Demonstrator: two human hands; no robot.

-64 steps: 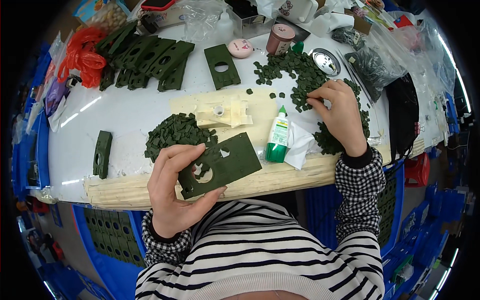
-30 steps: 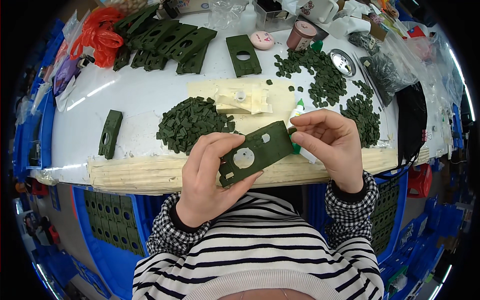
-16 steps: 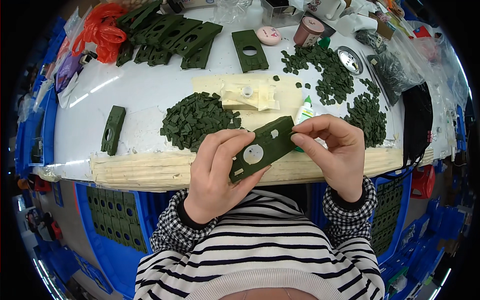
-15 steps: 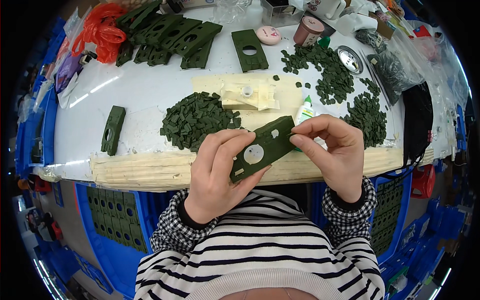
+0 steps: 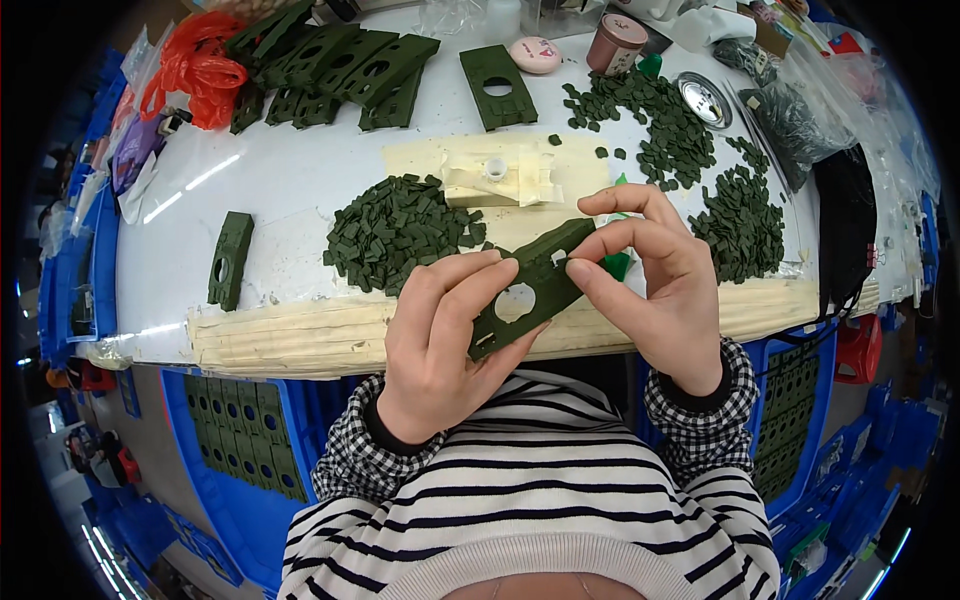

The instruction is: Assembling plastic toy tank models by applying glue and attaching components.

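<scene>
My left hand [image 5: 437, 335] grips a dark green plastic model hull panel [image 5: 545, 263] by its lower left end, holding it tilted above the table's front edge. The panel has a large round hole and a smaller opening. My right hand [image 5: 655, 290] has its thumb and index fingertip pinched together against the panel beside the small opening; anything between them is too small to make out. Its other fingers are curled loosely. Behind that hand, a white glue bottle with green parts [image 5: 618, 264] is mostly hidden. Left of the panel lies a heap of small green plastic pieces [image 5: 385, 235].
More small green pieces [image 5: 740, 235] lie at the right. A taped block with a white ring [image 5: 495, 170] sits mid-table. Green hull panels [image 5: 385, 75] are stacked far left; single ones lie at the back [image 5: 497, 90] and left [image 5: 231, 262]. Blue crates [image 5: 225, 500] stand below.
My right fingertips have moved from the panel's right edge in toward the small opening. The panel has shifted slightly, and my right hand now covers most of the glue bottle.
</scene>
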